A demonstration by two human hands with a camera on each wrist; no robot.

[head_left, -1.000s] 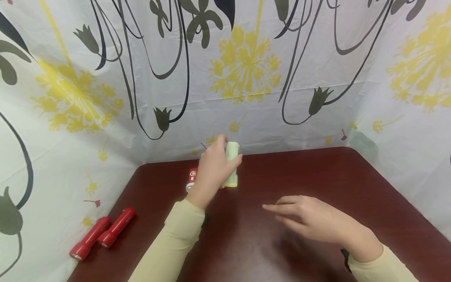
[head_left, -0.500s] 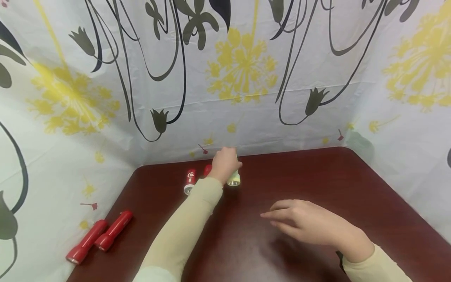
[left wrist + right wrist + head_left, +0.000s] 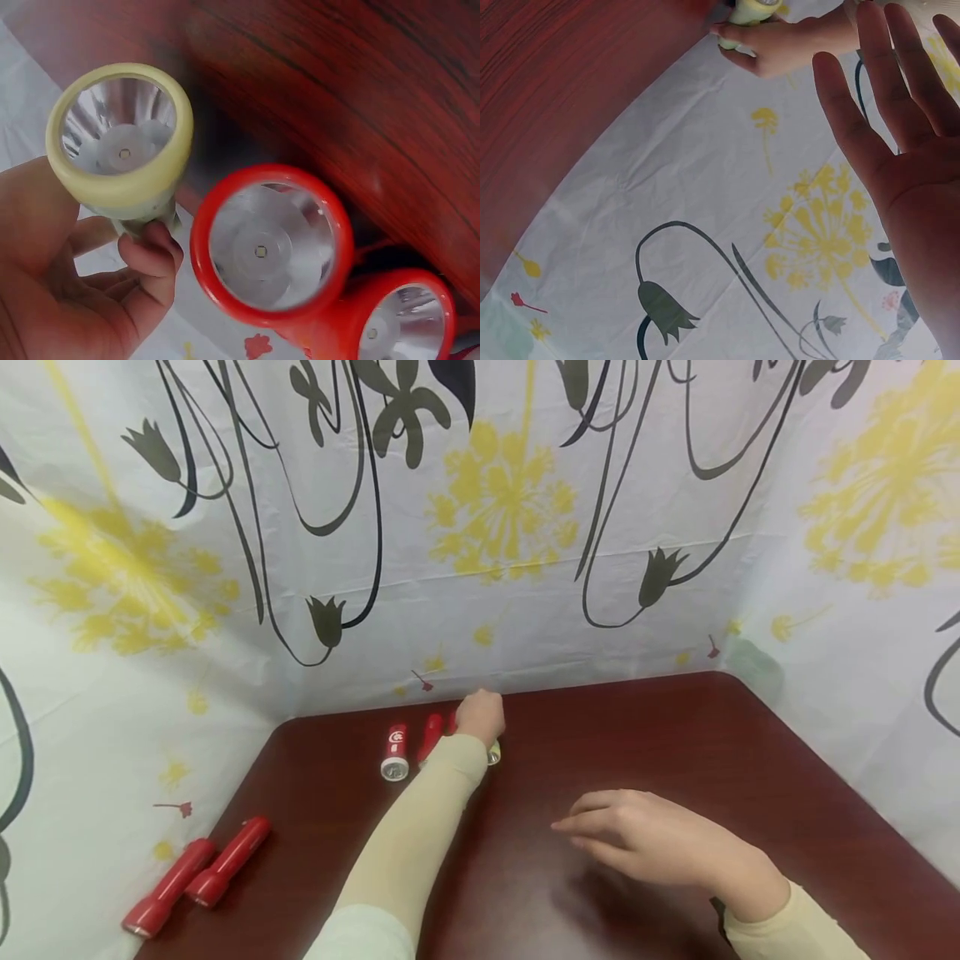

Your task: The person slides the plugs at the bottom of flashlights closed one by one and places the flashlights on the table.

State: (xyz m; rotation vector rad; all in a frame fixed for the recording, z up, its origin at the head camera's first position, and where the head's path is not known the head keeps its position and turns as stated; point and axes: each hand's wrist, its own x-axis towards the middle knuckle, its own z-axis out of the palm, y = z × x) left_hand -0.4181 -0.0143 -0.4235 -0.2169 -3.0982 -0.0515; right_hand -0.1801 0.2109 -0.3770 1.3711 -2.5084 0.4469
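At the back of the table, my left hand (image 3: 482, 716) holds a pale green flashlight (image 3: 120, 184) with a yellowish rim. In the left wrist view its lens faces the camera and the fingers curl round the body behind the head. Close beside it stand a red flashlight (image 3: 259, 247) and another red flashlight (image 3: 401, 322); the head view shows them partly hidden by the left hand and sleeve. Further left lies a short red flashlight with a white rim (image 3: 395, 750). My right hand (image 3: 645, 839) hovers above the table with extended fingers and holds nothing.
Two larger red flashlights, one outer (image 3: 171, 887) and one inner (image 3: 228, 860), lie side by side near the left table edge. The dark red table (image 3: 615, 735) meets a patterned white curtain (image 3: 555, 643) at the back and sides.
My left hand has lowered the pale green flashlight from a raised position to the row at the back, turning its lens toward me. The right hand has barely moved. The head view has shifted slightly.
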